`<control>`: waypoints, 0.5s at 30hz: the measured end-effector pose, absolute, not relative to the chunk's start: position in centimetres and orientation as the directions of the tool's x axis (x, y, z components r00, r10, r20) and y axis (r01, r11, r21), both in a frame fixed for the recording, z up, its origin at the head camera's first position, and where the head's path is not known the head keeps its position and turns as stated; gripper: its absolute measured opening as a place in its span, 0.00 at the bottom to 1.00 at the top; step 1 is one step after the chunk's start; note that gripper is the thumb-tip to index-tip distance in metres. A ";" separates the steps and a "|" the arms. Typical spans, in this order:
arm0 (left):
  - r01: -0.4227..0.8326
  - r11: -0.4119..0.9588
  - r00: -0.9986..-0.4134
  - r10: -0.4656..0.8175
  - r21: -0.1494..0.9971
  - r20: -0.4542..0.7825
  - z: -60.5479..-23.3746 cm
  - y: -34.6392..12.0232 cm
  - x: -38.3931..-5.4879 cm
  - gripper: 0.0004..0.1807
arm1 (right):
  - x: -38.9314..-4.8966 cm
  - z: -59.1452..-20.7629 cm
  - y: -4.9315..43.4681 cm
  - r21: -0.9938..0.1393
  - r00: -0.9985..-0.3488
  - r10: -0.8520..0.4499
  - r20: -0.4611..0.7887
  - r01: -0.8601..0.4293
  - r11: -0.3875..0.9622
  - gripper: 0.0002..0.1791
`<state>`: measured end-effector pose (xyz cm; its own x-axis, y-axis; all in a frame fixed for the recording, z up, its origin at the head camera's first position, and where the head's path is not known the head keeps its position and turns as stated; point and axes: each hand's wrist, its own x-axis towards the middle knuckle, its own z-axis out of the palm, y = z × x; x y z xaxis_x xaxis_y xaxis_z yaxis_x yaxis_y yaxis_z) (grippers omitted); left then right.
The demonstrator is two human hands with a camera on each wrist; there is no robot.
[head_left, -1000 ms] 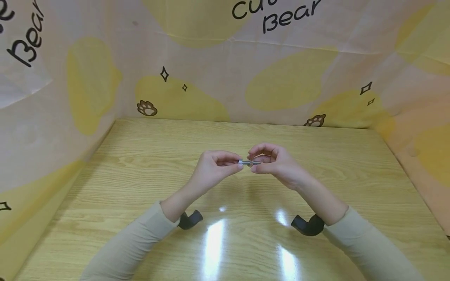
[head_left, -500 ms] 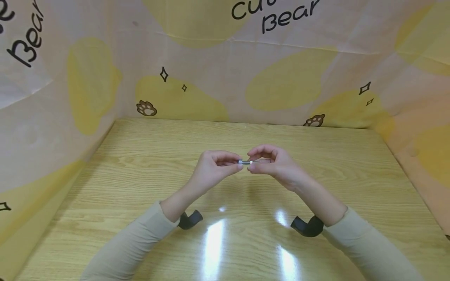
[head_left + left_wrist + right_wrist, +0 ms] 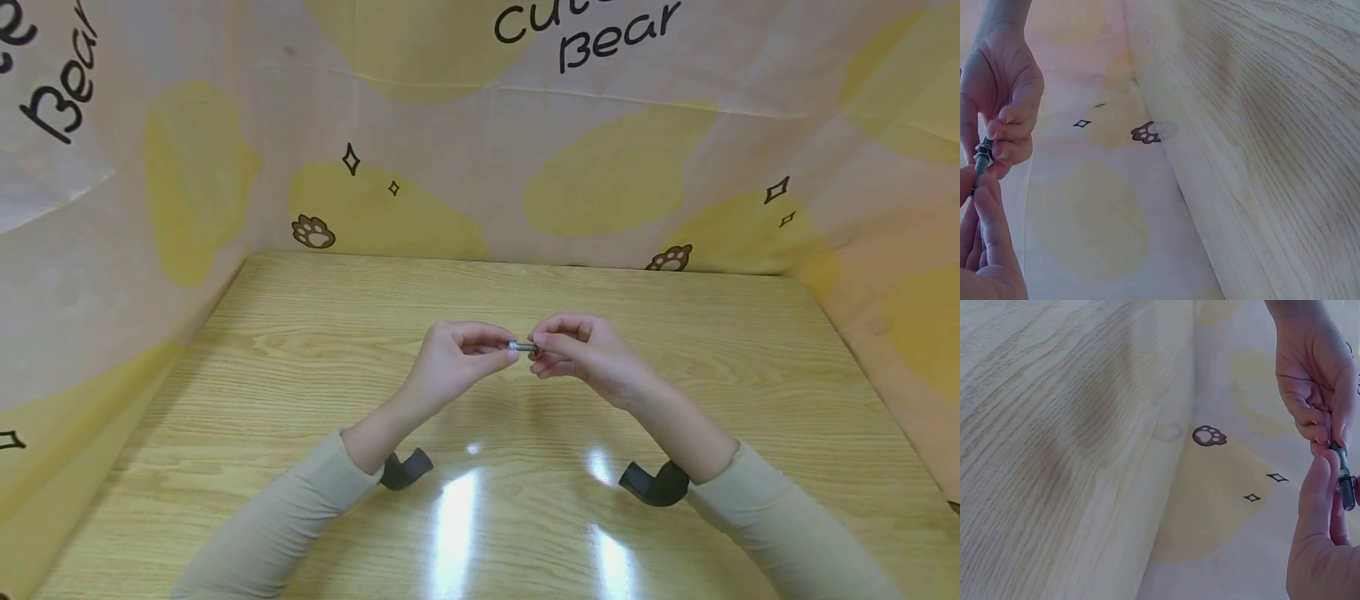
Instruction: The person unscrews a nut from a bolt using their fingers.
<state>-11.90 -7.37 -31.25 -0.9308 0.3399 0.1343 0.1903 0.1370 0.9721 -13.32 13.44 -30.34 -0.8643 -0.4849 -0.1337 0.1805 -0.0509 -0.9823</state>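
Observation:
Near the middle of the head view, my left hand (image 3: 450,354) pinches the head end of a metal bolt (image 3: 523,347) between thumb and fingers. The bolt lies roughly level, above the table. My right hand (image 3: 600,358) has its thumb and fingers at a nut (image 3: 984,153) partway along the threaded shank, pinching it. In the right wrist view the bare threaded end (image 3: 1348,499) sticks out past the nut. From the head camera, the right fingers hide most of the nut and that end.
The wood-grain table (image 3: 337,417) stretches below both hands. A printed cloth (image 3: 435,167) with yellow patches and paw prints stands behind it and along the sides. A black curved piece sits at each wrist, the left one (image 3: 407,471) and the right one (image 3: 655,485).
My right thumb has rolled upward and over the nut, while the fingers shifted lower; the bolt's far end is now covered in the head view. My left hand stays still.

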 end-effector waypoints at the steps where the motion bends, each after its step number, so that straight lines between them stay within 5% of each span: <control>1: 0.188 0.138 -0.931 0.340 0.972 0.132 -31.2 -7.4 -11.9 0.09 | -13.3 -30.3 13.4 -0.982 -0.865 -0.483 -0.134 0.182 -0.053 0.04; 10: 0.201 0.143 -0.928 0.345 0.969 0.141 -31.4 -7.5 -11.9 0.09 | -13.3 -30.5 13.6 -0.986 -0.874 -0.471 -0.117 0.157 -0.046 0.11; 15: 0.196 0.134 -0.930 0.340 0.971 0.141 -31.4 -7.5 -12.0 0.09 | -13.2 -30.2 13.4 -0.977 -0.873 -0.459 -0.168 0.211 -0.043 0.05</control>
<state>-11.97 -7.46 -31.42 -0.9300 0.3395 0.1410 0.1964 0.1344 0.9713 -13.21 13.42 -30.19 -0.8726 -0.4586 -0.1680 0.2107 -0.0431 -0.9766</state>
